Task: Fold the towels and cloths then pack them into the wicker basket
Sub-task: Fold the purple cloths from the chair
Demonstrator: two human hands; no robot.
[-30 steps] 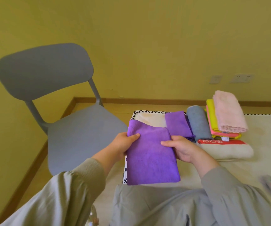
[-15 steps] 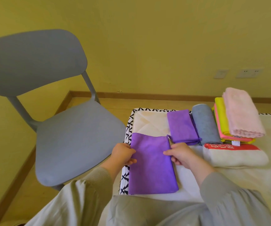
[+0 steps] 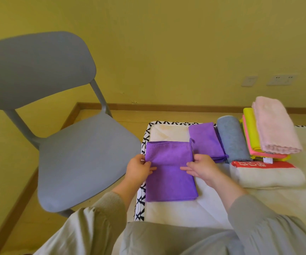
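Nearest cloth (image 3: 170, 181) on mat (image 3: 213, 205), chair (image 3: 85, 162) left

Left hand (image 3: 139, 169) and right hand (image 3: 202, 168) close together, both pinching.
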